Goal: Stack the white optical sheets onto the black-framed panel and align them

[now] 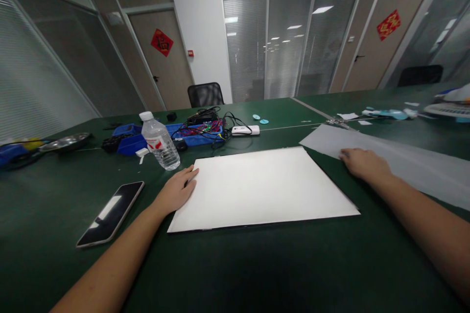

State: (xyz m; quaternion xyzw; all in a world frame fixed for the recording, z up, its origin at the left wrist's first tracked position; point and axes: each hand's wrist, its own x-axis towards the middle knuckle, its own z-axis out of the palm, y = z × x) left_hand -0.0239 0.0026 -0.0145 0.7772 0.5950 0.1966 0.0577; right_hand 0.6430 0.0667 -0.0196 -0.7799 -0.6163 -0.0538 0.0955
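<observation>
A large white board (262, 188) lies flat on the dark green tabletop (235, 269), straight ahead of the person. The left hand (176, 190) rests at the board's left edge, palm down, its fingers (191, 174) held loosely together and touching the edge near the far left corner; they lie on it rather than close around it. The right hand (363, 162) lies flat, well to the right of the board, on the near end of a thin grey sheet (404, 161) that stretches away to the right; its fingers are together and pressed down on the sheet, gripping nothing. A black smartphone (111, 213) lies face up near the left forearm. Just beyond the left hand stands a clear water bottle (160, 142) with a white cap and red label. Behind the bottle sit blue trays (139, 139) with a tangle of cables (209, 127), and a small white device (245, 130). A metal dish (66, 142) lies at the far left. A black office chair (205, 94) stands beyond the tabletop.
</observation>
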